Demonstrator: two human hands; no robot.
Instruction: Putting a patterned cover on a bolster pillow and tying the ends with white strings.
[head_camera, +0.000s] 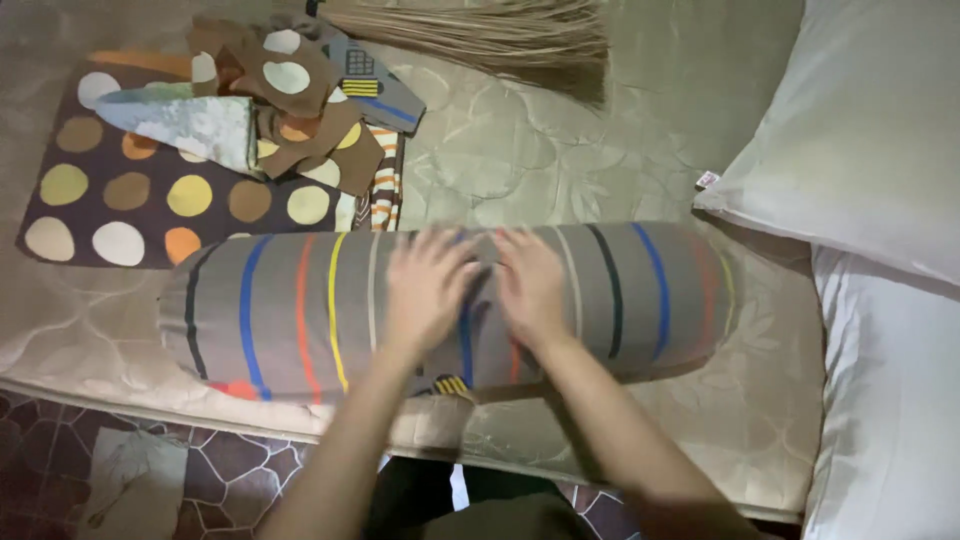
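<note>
A long bolster pillow (300, 315) in a grey cover with coloured stripes lies across the near edge of a beige quilted mattress (540, 150). Both my hands rest flat on top of its middle, side by side. My left hand (428, 285) has its fingers spread on the cover. My right hand (532, 282) presses down next to it, fingers pointing away from me. Neither hand grips anything that I can see.
A brown polka-dot cloth (110, 205) with crumpled fabric pieces (290, 110) lies at the back left. A straw broom head (500, 40) lies at the top. Two white pillows (860, 140) sit at the right. Patterned floor tiles (230, 470) show below the mattress edge.
</note>
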